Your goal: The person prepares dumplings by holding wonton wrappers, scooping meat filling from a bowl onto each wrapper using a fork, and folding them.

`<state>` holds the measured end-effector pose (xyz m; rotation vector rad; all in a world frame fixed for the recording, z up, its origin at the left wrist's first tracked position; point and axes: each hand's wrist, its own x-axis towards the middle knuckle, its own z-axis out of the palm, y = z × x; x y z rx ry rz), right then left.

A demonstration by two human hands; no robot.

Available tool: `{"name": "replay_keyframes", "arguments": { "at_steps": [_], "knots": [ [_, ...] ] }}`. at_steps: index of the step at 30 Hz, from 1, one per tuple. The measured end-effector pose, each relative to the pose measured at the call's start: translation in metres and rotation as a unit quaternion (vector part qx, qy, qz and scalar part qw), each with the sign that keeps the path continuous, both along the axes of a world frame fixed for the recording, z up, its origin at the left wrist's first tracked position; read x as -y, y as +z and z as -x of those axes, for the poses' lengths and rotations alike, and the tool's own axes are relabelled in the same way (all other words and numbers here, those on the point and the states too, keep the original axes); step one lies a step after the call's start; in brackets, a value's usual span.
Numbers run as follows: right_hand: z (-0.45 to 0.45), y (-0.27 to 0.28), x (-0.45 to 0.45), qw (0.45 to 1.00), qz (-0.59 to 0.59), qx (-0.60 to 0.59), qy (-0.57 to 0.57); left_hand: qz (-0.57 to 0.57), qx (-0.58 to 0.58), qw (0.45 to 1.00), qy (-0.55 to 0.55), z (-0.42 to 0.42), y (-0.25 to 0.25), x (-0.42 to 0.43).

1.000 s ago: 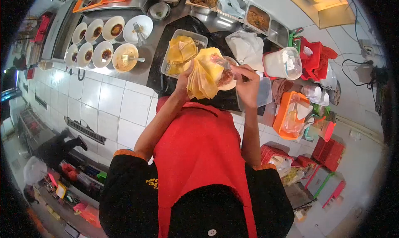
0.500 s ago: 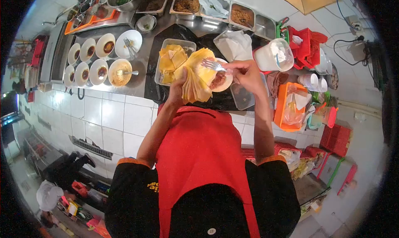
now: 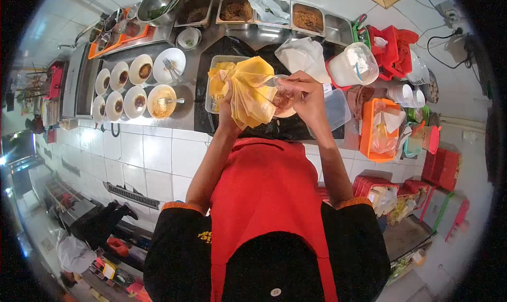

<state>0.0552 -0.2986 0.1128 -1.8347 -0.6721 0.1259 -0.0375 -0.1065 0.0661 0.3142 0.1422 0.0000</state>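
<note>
My left hand [image 3: 227,113] is wrapped round a fanned stack of thin yellow wonton wrappers [image 3: 251,93]. To its right, a round white dish [image 3: 288,113] holds pinkish minced meat [image 3: 282,98]. My right hand [image 3: 310,98] is closed over this dish, gripping a fork whose tines are hardly visible at this moment. More folded yellow wrappers [image 3: 217,76] lie in a rectangular tray [image 3: 213,104] behind and left of my left hand.
Several white bowls with dark sauce [image 3: 135,102] stand at left, beside a plate with forks [image 3: 170,64]. Metal pans [image 3: 236,9] line the back. At right are a white powder tub [image 3: 353,64], a clear lid [image 3: 334,109] and an orange basket [image 3: 379,130].
My right hand has turned, and the fork, plainly seen above the wrappers before, is now mostly hidden over the meat. The whole view has shifted slightly.
</note>
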Motion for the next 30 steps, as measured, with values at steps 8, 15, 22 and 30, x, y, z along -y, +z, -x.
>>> {"name": "replay_keyframes", "arguments": {
  "at_steps": [8,15,22,30],
  "knots": [
    [-0.015,0.0,0.053,0.993,0.008,-0.117,-0.009,-0.007,-0.022,0.999,0.033,-0.002,0.001,-0.02],
    [0.006,-0.006,0.04,0.996,-0.023,-0.082,-0.001,-0.183,-0.124,0.968,-0.123,0.011,-0.036,0.027],
    [0.049,-0.006,0.052,0.985,0.081,-0.024,-0.151,-0.152,-0.082,0.967,-0.186,-0.022,-0.119,0.028],
    [0.068,-0.021,0.059,0.98,-0.179,-0.007,-0.088,-0.521,0.002,0.853,0.036,-0.053,-0.201,-0.052]
  ]
}}
